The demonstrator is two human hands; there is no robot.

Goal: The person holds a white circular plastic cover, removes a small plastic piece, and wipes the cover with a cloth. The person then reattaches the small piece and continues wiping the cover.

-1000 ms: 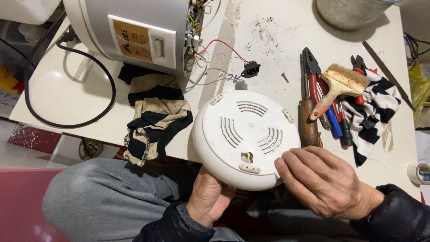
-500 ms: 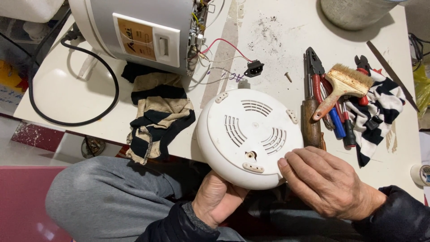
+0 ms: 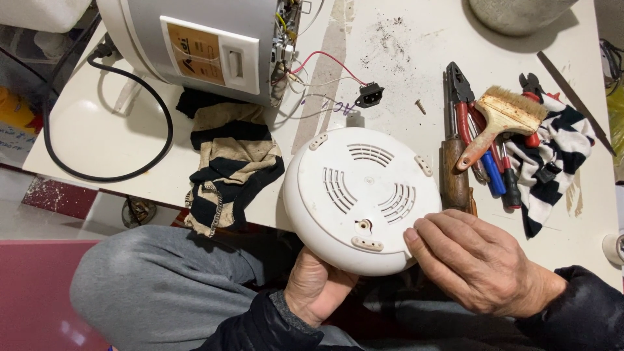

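- My left hand (image 3: 316, 286) grips the round white plastic cover with slots (image 3: 362, 198) from below, at the near edge of the white table (image 3: 97, 140).
- My right hand (image 3: 478, 263) lies flat, fingers on the cover's right rim, gripping nothing.
- A striped cloth (image 3: 227, 169) hangs just left of it.
- A wooden brush (image 3: 500, 120) rests on tools nearby.

- Round white cover (image 3: 364, 195): one, with three slotted vent groups.
- Hands: two, left hand (image 3: 318, 292) and right hand (image 3: 478, 263).
- Striped cloths: two, one beige and black (image 3: 231, 166), one white and black (image 3: 559, 159).
- Paintbrush (image 3: 504, 120): one.
- Pliers (image 3: 460, 97): one pair counted; a second tool behind the brush is partly hidden.
- Loose screw (image 3: 420, 106): one.
- Black power cord (image 3: 140, 123): one.
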